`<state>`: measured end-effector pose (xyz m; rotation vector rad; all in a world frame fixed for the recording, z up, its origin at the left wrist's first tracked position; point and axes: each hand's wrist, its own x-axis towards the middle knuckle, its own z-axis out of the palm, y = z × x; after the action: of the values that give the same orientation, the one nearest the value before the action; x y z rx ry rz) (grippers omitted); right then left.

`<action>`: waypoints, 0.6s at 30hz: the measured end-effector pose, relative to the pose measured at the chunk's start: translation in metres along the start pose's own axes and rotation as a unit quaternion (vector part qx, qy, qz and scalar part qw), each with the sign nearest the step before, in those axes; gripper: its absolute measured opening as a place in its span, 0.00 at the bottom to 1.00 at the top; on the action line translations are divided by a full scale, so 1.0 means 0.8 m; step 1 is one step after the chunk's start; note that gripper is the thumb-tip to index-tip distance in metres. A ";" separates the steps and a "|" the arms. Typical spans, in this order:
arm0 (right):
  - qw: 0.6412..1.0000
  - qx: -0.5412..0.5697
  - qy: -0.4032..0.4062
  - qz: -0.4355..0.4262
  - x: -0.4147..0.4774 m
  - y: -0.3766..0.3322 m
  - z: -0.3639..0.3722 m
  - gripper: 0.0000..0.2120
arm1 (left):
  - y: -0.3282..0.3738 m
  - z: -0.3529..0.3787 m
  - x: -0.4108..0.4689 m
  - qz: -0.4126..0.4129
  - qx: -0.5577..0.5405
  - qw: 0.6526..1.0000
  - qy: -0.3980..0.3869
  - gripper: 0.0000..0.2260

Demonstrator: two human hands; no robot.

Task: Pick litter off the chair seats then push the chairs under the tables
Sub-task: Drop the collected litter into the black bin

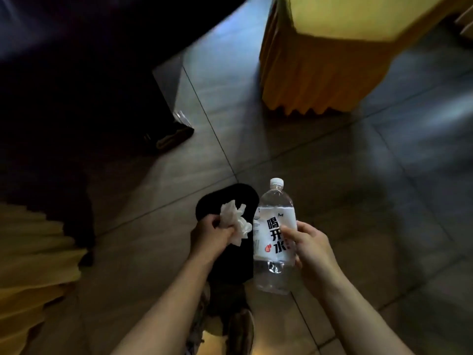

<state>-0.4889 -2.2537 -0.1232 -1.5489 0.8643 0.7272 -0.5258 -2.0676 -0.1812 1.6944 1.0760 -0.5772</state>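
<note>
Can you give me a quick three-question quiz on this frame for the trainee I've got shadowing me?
1. True or false: the left hand holds a crumpled white tissue.
2. What does the right hand hold? A) a clear plastic water bottle B) a metal can C) a paper cup
3. Fill in: the cap on the bottle is coloured ____.

Key
1. True; the tissue is bunched in the fingers.
2. A; the bottle has a white label with black characters, and its white cap points away from the person.
3. White.
</note>
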 end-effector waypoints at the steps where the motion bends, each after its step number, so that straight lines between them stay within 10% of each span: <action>1: 1.000 -0.014 0.001 0.007 0.013 0.017 0.001 0.07 | -0.014 0.010 0.015 -0.006 0.006 1.000 0.005 0.23; 18: 0.957 -0.284 0.010 -0.055 0.057 0.041 0.058 0.22 | -0.046 -0.072 0.003 0.068 0.191 0.979 0.004 0.16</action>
<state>-0.4911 -2.2159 -0.1856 -2.0958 0.5989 0.9303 -0.5631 -2.0099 -0.1791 2.0874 0.8828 -0.7226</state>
